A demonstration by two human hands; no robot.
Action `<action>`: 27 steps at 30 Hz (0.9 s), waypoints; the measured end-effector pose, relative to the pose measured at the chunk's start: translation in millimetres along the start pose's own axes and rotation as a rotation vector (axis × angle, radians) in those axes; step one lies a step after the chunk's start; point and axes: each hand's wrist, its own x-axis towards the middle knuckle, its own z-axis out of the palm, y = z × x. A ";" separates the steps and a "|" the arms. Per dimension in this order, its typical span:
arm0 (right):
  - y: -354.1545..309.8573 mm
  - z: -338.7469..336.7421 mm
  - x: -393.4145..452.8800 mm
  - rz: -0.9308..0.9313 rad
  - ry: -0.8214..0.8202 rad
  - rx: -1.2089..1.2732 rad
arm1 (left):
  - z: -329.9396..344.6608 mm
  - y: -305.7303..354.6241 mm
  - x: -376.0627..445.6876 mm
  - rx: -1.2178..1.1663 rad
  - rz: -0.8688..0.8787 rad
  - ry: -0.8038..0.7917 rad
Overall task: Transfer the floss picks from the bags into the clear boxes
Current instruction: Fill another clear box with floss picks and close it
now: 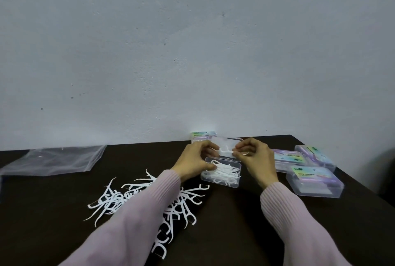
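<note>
Over the open clear box (221,174) on the dark worktop (235,223), the right hand (255,156) pinches 1 floss pick (226,152). The left hand (195,159) curls its fingers against the box's left edge. Loose picks (119,199) lie scattered near the left sleeve; an empty bag (53,159) sits far left; 3 closed boxes (314,181) stand right.

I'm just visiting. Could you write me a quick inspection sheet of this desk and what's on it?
Surface: dark table.
Job's things: open clear box partly filled; loose floss picks heaped on table; emptied plastic bag; closed labelled boxes at right.
Clutter: nothing seen.
Hands: left hand steadies the box; right hand pinches one pick above it.
Cables: nothing seen.
Surroundings: pale wall.
</note>
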 end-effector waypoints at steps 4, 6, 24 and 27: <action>-2.1 4.6 -2.9 -0.046 -0.070 -0.053 | -14.0 -3.6 2.5 -0.071 -0.076 -0.063; -2.5 5.2 -4.8 -0.071 -0.112 -0.094 | -19.3 -5.3 3.2 -0.078 -0.096 -0.100; -14.4 -27.1 -3.1 -0.147 -0.673 -0.465 | -11.2 -8.8 -2.2 -0.087 -0.034 0.012; -14.1 -26.2 -3.0 -0.148 -0.636 -0.443 | -5.0 -7.9 -3.4 -0.065 -0.001 0.021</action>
